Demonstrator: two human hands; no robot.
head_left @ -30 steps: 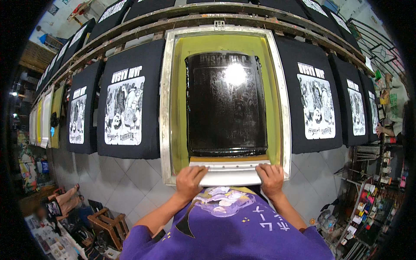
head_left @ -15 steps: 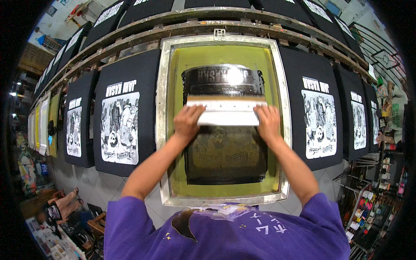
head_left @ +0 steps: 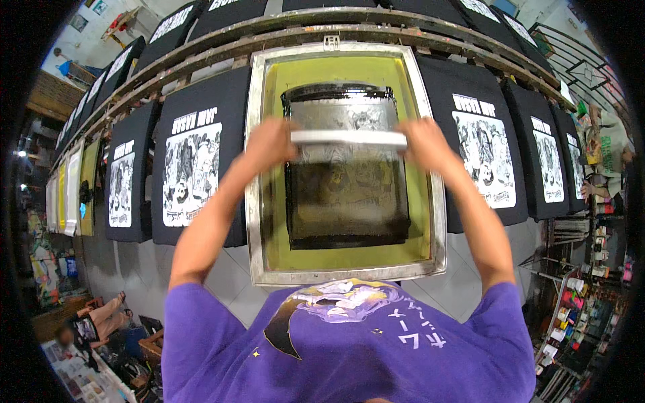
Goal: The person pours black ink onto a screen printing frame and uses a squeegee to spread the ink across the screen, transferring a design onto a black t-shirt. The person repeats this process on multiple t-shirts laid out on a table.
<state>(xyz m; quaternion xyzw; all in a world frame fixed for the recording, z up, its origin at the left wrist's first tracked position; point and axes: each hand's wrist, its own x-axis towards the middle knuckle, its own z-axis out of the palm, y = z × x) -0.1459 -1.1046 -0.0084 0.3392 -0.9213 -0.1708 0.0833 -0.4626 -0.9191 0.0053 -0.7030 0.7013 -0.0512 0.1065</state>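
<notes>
My left hand (head_left: 272, 142) and my right hand (head_left: 424, 142), both blurred, grip opposite ends of a white squeegee (head_left: 348, 137). The squeegee is level, over the upper half of a screen in a metal frame (head_left: 349, 277); I cannot tell whether it touches the mesh. The screen's mesh is yellow-green (head_left: 275, 248) around a dark inked rectangle (head_left: 348, 208), where a faint picture shows, with thicker black ink along its top edge. Black fabric panels with white prints flank the screen, one on the left (head_left: 191, 174) and one on the right (head_left: 484, 161).
A worn slatted rail (head_left: 215, 47) runs behind, with more black panels (head_left: 161, 27) beyond. Spare screens (head_left: 70, 188) lean at far left. Another person (head_left: 101, 316) is at lower left; someone else's hand (head_left: 591, 191) is at far right. A cluttered rack (head_left: 564, 316) stands at lower right.
My hands have moved the squeegee from the screen's near edge up to its far part. The inked area behind it turned from glossy black to thinner, with the picture showing through.
</notes>
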